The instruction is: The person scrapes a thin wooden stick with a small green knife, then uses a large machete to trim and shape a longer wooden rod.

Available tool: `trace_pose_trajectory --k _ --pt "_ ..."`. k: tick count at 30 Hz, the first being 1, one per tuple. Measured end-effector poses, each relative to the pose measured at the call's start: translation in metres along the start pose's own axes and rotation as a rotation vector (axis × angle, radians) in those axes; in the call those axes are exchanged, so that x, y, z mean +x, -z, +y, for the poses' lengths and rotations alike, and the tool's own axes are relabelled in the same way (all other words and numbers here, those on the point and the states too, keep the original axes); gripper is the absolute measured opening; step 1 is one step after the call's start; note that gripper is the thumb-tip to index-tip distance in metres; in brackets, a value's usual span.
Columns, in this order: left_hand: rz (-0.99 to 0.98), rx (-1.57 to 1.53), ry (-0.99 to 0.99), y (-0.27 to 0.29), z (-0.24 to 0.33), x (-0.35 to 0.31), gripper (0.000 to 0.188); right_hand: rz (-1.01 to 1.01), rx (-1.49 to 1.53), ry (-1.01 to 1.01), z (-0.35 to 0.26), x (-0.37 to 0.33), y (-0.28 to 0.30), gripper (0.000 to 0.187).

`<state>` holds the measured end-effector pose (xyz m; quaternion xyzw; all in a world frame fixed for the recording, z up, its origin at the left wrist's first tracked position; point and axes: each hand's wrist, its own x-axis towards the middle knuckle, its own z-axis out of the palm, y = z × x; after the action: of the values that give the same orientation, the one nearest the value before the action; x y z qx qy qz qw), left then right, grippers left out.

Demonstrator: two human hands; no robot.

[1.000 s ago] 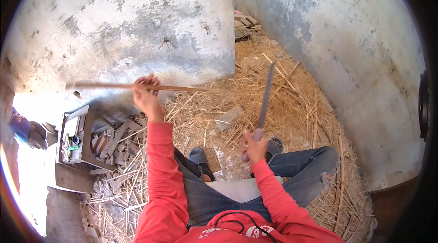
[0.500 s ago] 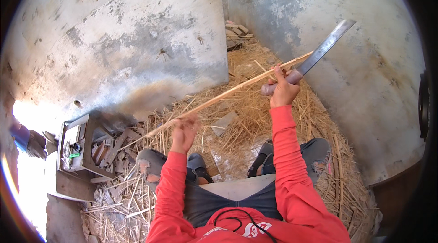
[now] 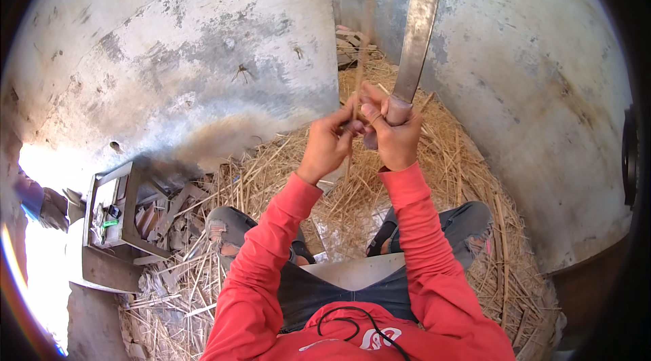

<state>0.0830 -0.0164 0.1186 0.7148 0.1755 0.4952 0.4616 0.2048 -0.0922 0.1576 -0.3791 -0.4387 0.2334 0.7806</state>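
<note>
My right hand (image 3: 397, 131) is closed round the brown handle of a machete (image 3: 418, 32), whose long grey blade points up and away from me. Close beside it, my left hand (image 3: 330, 140) pinches a thin wooden strip (image 3: 361, 66). The strip stands nearly upright, its upper end smeared by motion. Both hands almost touch in front of me, above the heap of straw-like shavings (image 3: 400, 178). Whether the right fingers also touch the strip I cannot tell.
A wooden box-like stand (image 3: 108, 225) with small items on it is at the left, near scrap wood pieces (image 3: 180, 208). Worn walls (image 3: 224, 42) rise ahead and to the right. Shavings and split strips cover the floor around my legs.
The wooden strip has swung from a long slant to nearly upright. My left hand has moved up and right to the right hand, and the machete blade has turned more upright.
</note>
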Motion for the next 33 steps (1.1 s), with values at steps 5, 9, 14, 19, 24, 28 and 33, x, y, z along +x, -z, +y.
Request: trace_pose_trajectory --k 5,9,14,19,24,28,33 --pt "0.144 0.068 0.017 0.048 -0.005 0.023 0.036 0.018 -0.093 -0.020 -0.008 -0.008 0.017 0.020" --pt "0.240 0.080 -0.019 0.080 -0.008 0.039 0.032 -0.019 -0.243 -0.153 0.013 -0.032 0.044 0.020" --pt "0.250 0.100 -0.112 0.108 0.002 0.070 0.023 0.015 -0.272 -0.313 0.022 -0.064 0.047 0.020" --pt "0.188 0.190 -0.070 0.116 -0.018 0.085 0.018 0.010 -0.180 -0.491 0.059 -0.095 0.049 0.021" --pt "0.198 0.214 -0.091 0.112 -0.037 0.089 0.018 -0.087 -0.268 -0.676 0.075 -0.120 0.054 0.026" --pt "0.238 0.128 -0.098 0.110 -0.044 0.099 0.022 -0.137 -0.276 -0.686 0.084 -0.132 0.051 0.025" --pt "0.327 0.009 -0.183 0.099 -0.043 0.107 0.027 -0.164 -0.277 -0.780 0.069 -0.131 0.038 0.029"
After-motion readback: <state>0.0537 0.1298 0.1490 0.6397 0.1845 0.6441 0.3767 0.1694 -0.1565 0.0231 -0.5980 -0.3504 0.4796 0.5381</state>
